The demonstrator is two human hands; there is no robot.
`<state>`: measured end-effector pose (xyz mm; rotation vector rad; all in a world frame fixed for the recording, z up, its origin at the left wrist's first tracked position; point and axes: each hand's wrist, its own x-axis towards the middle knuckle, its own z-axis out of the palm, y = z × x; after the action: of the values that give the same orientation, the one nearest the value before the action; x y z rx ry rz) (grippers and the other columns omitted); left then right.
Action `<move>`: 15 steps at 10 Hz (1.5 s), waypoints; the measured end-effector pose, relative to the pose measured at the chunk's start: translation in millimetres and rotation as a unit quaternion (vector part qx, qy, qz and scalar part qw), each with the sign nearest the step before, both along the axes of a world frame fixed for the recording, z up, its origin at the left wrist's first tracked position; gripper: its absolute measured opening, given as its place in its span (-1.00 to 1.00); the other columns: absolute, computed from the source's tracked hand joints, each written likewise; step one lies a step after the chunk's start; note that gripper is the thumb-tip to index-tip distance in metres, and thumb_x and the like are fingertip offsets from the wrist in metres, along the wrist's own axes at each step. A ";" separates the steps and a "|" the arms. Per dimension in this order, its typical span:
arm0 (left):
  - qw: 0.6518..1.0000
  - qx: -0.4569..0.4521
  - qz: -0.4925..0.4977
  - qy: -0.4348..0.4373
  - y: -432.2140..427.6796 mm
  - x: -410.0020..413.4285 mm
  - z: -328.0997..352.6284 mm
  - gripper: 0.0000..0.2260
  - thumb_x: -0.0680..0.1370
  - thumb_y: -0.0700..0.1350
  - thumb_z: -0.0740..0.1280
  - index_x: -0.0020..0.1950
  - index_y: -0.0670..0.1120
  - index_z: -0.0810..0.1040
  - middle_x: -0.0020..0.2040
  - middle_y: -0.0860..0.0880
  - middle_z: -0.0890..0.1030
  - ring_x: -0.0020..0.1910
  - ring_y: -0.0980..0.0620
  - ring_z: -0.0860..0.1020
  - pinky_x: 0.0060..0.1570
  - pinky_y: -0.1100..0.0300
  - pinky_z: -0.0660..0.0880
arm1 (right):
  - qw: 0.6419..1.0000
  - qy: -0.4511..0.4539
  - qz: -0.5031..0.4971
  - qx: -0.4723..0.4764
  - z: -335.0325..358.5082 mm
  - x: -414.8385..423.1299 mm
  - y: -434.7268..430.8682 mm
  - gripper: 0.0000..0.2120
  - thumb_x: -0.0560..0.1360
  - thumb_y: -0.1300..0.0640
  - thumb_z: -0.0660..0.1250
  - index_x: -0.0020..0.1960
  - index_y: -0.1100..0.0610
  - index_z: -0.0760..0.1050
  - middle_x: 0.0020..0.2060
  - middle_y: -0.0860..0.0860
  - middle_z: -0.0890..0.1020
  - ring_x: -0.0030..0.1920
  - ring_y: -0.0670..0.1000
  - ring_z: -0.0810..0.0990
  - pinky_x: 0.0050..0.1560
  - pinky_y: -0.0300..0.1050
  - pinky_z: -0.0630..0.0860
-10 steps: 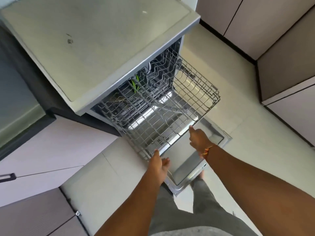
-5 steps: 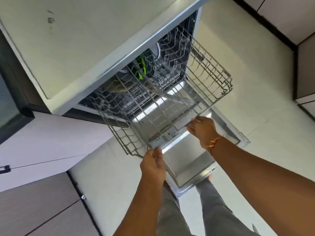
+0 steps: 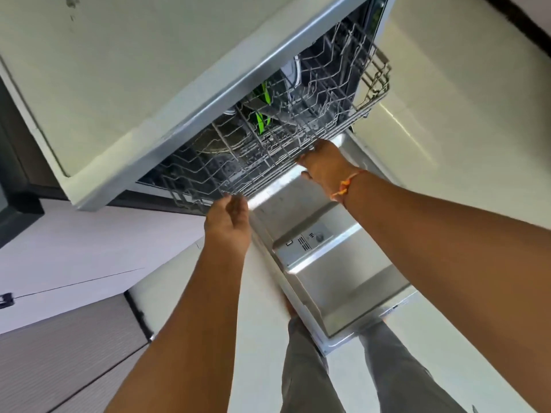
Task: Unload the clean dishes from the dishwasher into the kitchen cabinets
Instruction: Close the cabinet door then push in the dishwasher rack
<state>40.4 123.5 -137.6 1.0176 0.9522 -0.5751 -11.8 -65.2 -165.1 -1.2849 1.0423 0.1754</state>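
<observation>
Left hand (image 3: 228, 217) released at rack (image 3: 298, 135) rim, right hand (image 3: 323, 165) grasping rim, door (image 3: 343, 281) down

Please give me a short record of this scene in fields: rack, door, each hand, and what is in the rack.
rack: wire, partly out of the dishwasher
door: open, flat below the rack
left hand: fingers straight, touching the rack's front edge
right hand: at the rack's front edge, grip unclear
in rack: green item, blurred
</observation>
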 end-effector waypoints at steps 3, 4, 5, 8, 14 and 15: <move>0.999 0.036 -0.005 -0.026 1.6 13.4 -14.9 -0.88 0.60 -0.25 0.32 -0.03 -0.30 0.60 -0.17 -0.15 0.70 -0.18 0.02 0.71 -0.17 0.25 0.62 | 0.997 -0.023 -0.068 -0.009 -6.6 20.0 6.3 -0.48 0.64 0.26 0.23 0.56 0.19 0.18 0.36 0.11 0.48 0.22 0.09 0.51 0.34 -0.02 0.47; 0.998 0.006 -0.028 -0.053 0.5 33.0 -19.6 -0.88 0.61 -0.25 0.30 0.00 -0.29 0.59 -0.16 -0.16 0.70 -0.12 0.01 0.71 -0.10 0.24 0.62 | 0.998 -0.038 -0.009 -0.046 -5.1 38.0 -5.3 -0.65 0.62 0.23 0.22 0.40 0.22 0.37 0.28 0.22 0.54 0.08 0.08 0.53 0.22 0.05 0.53; 0.995 -0.013 -0.062 -0.076 3.8 50.6 -30.6 -0.83 0.60 -0.25 0.31 0.15 -0.27 0.57 -0.02 -0.16 0.68 0.02 -0.01 0.68 -0.01 0.19 0.62 | 0.996 -0.035 0.049 -0.067 -5.1 52.2 -16.1 -0.67 0.60 0.21 0.20 0.34 0.27 0.39 0.23 0.31 0.53 0.18 0.31 0.54 0.23 0.27 0.50; 0.976 0.079 -0.132 -0.156 4.3 75.0 -58.9 -0.72 0.59 -0.28 0.30 0.30 -0.17 0.47 0.01 -0.10 0.65 0.05 0.01 0.66 0.00 0.16 0.61 | 0.990 -0.094 0.105 -0.027 -20.7 64.7 -28.8 -0.34 0.61 0.35 0.16 0.62 0.09 -0.02 0.54 0.18 0.24 0.48 0.19 0.33 0.33 -0.02 0.49; 0.442 0.470 -0.693 -0.323 -103.2 118.0 -267.6 -0.43 0.64 -0.05 0.26 0.59 -0.13 0.13 0.55 -0.16 0.23 0.52 -0.16 0.22 0.46 -0.02 0.23 | 0.998 -0.014 0.049 -0.039 -192.1 -6.7 -4.2 -0.48 0.63 -0.05 0.24 0.53 0.10 0.29 0.42 0.10 0.46 0.42 0.05 0.42 0.47 -0.01 0.31; 0.430 0.466 -0.694 -0.341 -117.2 127.1 -283.4 -0.53 0.66 -0.10 0.21 0.55 -0.16 0.23 0.50 -0.19 0.33 0.48 -0.17 0.30 0.41 0.03 0.27 | 0.999 -0.033 -0.007 0.020 -206.2 -4.6 -0.7 -0.49 0.63 -0.02 0.26 0.52 0.12 0.30 0.38 0.08 0.49 0.38 0.06 0.46 0.42 0.08 0.39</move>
<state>167.4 6.3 -421.0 2.7994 -0.7889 -0.7841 -16.5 -65.9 -371.3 -1.2383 0.9866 0.1419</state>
